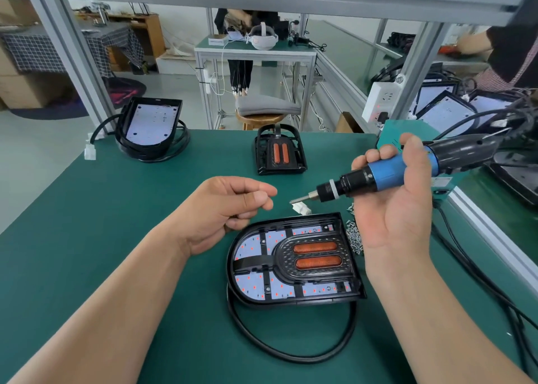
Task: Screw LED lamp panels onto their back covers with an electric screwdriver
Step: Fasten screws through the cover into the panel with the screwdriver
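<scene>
Your right hand (398,206) is raised, palm toward you, fingers wrapped round the electric screwdriver (387,172); its long axis runs nearly level, bit pointing left & slightly down. Your left hand (224,209) hovers above the counter (116,209), loosely curled, thumb against forefinger, can't tell if it pinches anything. Below & btwn both hands the lamp panel (294,263) lies flat in its back cover, curved end left. Screws (353,235) piled just beside its right edge.

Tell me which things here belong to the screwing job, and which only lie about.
Job:
- blue and black electric screwdriver in right hand
- black lamp assembly with two orange strips
- pile of small silver screws

Lying about:
- white VR headset
- wooden stool with grey cushion
- white power strip
</scene>
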The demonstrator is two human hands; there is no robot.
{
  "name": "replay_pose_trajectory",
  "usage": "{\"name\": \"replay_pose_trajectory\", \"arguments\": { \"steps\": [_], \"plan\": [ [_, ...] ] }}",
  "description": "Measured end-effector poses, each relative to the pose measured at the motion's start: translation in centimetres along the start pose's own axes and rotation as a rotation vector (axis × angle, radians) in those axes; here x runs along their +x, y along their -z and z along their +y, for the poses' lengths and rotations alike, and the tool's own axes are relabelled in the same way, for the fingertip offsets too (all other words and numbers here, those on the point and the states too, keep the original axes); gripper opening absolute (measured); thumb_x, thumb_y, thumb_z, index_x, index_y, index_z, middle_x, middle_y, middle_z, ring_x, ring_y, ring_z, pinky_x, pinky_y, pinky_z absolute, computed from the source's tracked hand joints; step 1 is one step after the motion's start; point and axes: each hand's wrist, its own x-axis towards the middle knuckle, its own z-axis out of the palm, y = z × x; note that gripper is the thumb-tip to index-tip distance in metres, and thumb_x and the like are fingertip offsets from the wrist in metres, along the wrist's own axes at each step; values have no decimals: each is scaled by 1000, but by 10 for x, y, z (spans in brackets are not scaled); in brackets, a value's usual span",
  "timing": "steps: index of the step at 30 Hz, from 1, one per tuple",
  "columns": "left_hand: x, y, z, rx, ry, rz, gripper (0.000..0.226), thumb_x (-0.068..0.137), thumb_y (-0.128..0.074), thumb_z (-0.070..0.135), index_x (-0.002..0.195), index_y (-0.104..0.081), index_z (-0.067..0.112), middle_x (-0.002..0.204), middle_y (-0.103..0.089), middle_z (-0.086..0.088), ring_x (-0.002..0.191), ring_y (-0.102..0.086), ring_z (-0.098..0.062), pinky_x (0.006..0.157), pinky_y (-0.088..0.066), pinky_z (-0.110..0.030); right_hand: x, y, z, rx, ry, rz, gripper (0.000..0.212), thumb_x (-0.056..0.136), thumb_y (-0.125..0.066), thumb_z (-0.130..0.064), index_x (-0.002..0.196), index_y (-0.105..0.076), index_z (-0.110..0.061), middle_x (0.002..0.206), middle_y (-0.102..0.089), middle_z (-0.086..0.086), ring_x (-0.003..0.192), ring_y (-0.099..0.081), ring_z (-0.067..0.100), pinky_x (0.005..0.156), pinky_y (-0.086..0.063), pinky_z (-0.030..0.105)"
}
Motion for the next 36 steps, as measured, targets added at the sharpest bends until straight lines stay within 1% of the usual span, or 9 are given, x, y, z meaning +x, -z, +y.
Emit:
{"name": "replay_pose_trajectory", "arguments": {
  "steps": [4, 9, 11, 14, 20, 30, 36],
  "plan": [
    [-2, -2, 2, 40, -1, -16, 18, 87, -76, 11, 104, -83, 12, 93, -76, -11, 57, -32, -9, 49, -28, -16, -2, -2, -1, -5, 7, -24, 13, 106, -64, -24, 114, -55, -18, 88, -57, 0, 83, -56, 17, 96, -50, 37],
    [-2, -5, 1, 45, 15, -36, 20, 88, -73, 11, 104, -82, 12, 95, -76, -13, 57, -30, -9, 49, -29, -15, -10, -7, 4, -1, 10, -62, 15, 109, -61, -32, 114, -58, -18, 91, -56, 0, 88, -55, 18, 102, -50, 37],
    [-2, -6, 1, 39, 16, -47, 17, 88, -73, 10, 103, -80, 12, 94, -75, -14, 57, -29, -10, 48, -29, -15, -12, -9, 7, -4, 13, -72, 19, 110, -58, -35, 117, -57, -18, 91, -55, 1, 88, -55, 18, 103, -49, 37],
    [-3, -7, 1, 25, 11, -54, 14, 89, -73, 8, 103, -73, 9, 92, -73, -15, 56, -31, -10, 47, -30, -15, -13, -9, 8, -13, 25, -90, 20, 110, -56, -37, 117, -57, -18, 91, -55, 1, 88, -56, 17, 104, -49, 37],
    [-3, -9, 2, 26, -2, -65, 9, 89, -74, 8, 95, -76, 14, 91, -73, -16, 57, -31, -11, 47, -28, -16, -12, -7, 5, -11, 39, -116, 33, 98, -67, -42, 117, -55, -19, 92, -56, -1, 89, -58, 17, 110, -49, 38],
    [-3, -10, 2, 48, 2, -77, 11, 88, -74, 8, 93, -79, 17, 91, -74, -17, 55, -33, -10, 47, -30, -15, -11, -5, 9, -20, 32, -129, 37, 96, -72, -42, 119, -57, -18, 93, -57, 0, 90, -57, 18, 109, -50, 39],
    [-3, -10, 2, 50, 3, -50, 9, 86, -75, 7, 95, -73, 10, 88, -73, -17, 54, -32, -10, 46, -30, -16, -11, -6, 10, -42, 24, -143, 37, 94, -73, -42, 119, -58, -18, 92, -58, 0, 88, -57, 17, 106, -50, 38]
  ]
}}
